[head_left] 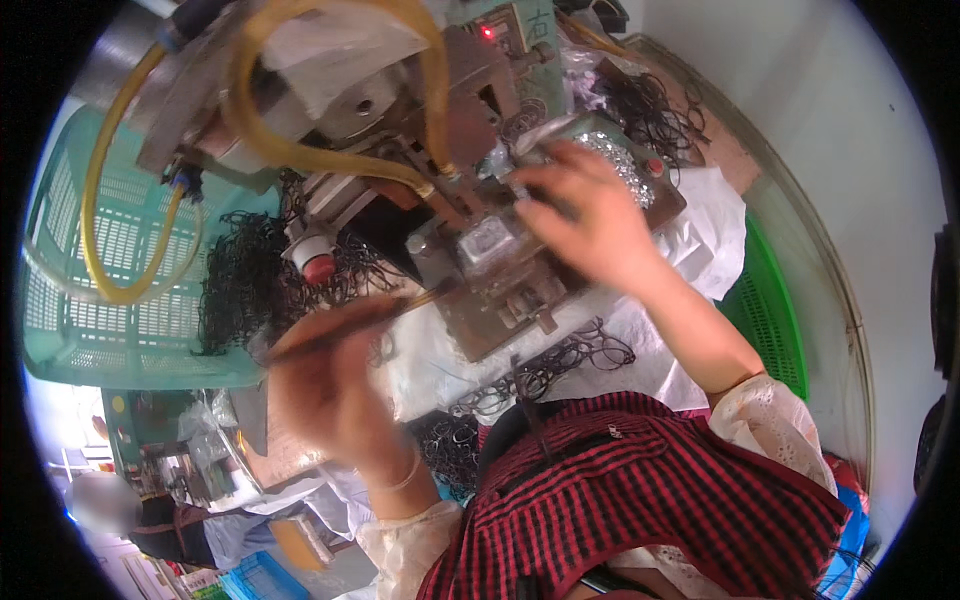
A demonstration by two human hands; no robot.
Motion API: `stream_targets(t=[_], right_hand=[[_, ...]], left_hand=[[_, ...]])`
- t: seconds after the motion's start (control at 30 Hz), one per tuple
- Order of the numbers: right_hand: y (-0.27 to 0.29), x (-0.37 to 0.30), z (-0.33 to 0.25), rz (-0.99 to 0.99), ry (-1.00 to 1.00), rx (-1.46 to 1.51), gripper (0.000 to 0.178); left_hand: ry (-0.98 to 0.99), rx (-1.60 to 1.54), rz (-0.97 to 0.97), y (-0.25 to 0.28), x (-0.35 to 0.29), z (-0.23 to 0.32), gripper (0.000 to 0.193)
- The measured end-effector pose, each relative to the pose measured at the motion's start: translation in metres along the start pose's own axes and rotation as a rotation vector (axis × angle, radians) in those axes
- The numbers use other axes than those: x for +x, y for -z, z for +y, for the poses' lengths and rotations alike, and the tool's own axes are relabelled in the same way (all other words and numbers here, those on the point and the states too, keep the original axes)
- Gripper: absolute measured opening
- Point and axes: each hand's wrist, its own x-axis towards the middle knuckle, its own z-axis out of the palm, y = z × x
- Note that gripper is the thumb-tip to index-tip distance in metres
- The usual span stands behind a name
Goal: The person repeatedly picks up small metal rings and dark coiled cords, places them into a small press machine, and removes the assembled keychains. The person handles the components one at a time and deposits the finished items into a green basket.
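Observation:
My left hand (335,385), smeared by motion, is closed round a thin dark stick-like tool (345,328). The tool's tip reaches toward the left side of the machine's metal bed (490,320). A small silvery block (485,243) sits on that bed, below the ends of two yellow hoses (440,110). My right hand (590,215) is over the right part of the bed, its bent fingers blurred beside a heap of small shiny metal pieces (620,160). Whether those fingers hold anything is hidden by the blur.
A red push button (318,268) stands left of the bed. Tangled black loops (245,275) lie near a teal basket (100,350); more black loops (590,350) lie in front. On the right are a green basket (770,310) and the wall. Another person (175,525) is at lower left.

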Motion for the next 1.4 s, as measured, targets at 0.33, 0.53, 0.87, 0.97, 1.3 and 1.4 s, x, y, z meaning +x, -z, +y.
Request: stream_targets(t=[0.33,0.53,0.87,0.97,1.3,1.4], right_hand=[[0.006,-0.003,0.093,0.133,0.009,-0.367,0.018],[-0.025,0.009,0.084,0.120,0.015,-0.504,0.018],[0.003,-0.007,0.103,0.291,-0.040,-0.330,0.016],[0.015,-0.001,0.080,0.169,-0.385,-0.101,0.017],[-0.011,0.006,0.073,0.099,-0.299,-0.046,0.016],[0.017,-0.025,0.096,0.204,-0.239,-0.119,0.016]], left_hand=[[-0.015,0.115,-0.122,-0.060,0.017,-0.012,0.013],[-0.031,0.162,-0.137,-0.062,0.018,-0.014,0.013],[-0.083,0.259,0.535,0.070,-0.012,-0.048,0.015],[0.019,0.518,0.525,0.110,0.013,-0.072,0.014],[-0.195,1.064,-0.562,0.097,0.039,-0.226,0.017],[-0.175,1.009,-0.438,0.116,0.041,-0.209,0.018]])
